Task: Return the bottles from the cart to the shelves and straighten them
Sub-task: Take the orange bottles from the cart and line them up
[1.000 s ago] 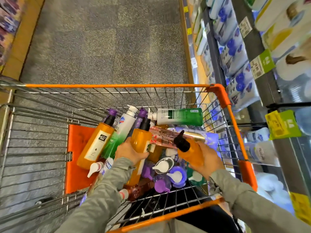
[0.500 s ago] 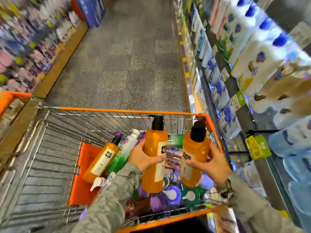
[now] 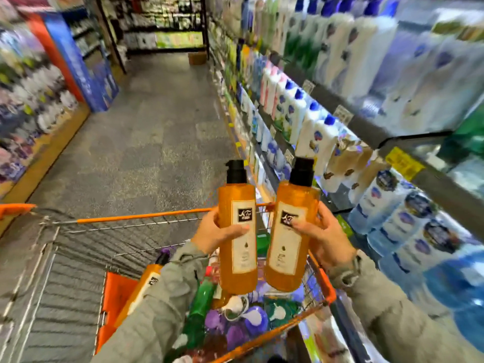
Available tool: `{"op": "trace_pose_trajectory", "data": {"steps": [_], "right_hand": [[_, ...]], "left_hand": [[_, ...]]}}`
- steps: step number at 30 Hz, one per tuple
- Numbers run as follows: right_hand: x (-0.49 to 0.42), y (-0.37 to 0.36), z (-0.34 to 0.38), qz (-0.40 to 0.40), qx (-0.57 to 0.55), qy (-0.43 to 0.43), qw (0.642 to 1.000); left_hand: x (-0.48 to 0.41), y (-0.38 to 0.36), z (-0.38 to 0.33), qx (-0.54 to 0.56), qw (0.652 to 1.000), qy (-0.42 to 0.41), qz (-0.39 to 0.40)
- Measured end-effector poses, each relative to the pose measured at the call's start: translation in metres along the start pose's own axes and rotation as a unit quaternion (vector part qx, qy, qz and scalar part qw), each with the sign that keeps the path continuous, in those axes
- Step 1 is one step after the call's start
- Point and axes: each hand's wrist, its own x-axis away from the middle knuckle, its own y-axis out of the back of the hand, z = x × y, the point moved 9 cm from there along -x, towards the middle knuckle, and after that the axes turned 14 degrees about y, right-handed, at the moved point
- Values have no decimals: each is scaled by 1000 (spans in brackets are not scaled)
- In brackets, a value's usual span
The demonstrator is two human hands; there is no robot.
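**Two bottles up and out, shelves coming next**

The left orange bottle (image 3: 235,195) and the right orange bottle (image 3: 296,195) are now standing upright above the cart (image 3: 141,217), having been lifted from the pile a second ago. The left hand (image 3: 209,234) is gripping one, fingers wrapped round its label. The right hand (image 3: 328,241) is clasping the other the same way. The shelves (image 3: 353,124) on the right are coming into view, so shelving is probably starting. More bottles (image 3: 201,310) are lying in the cart.
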Motion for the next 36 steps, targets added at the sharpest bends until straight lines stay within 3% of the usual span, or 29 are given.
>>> {"op": "trace_pose_trajectory", "data": {"steps": [5, 19, 28, 36], "right_hand": [[45, -6, 35, -52, -31, 27, 998], [179, 29, 123, -199, 15, 134, 971], [287, 80, 202, -278, 59, 187, 940], [384, 121, 273, -291, 108, 209, 927]], "left_hand": [[41, -33, -16, 33, 993, -29, 108], [127, -149, -49, -48, 941, -96, 322], [210, -260, -58, -74, 900, -135, 408], [299, -343, -47, -53, 880, -147, 448]]}}
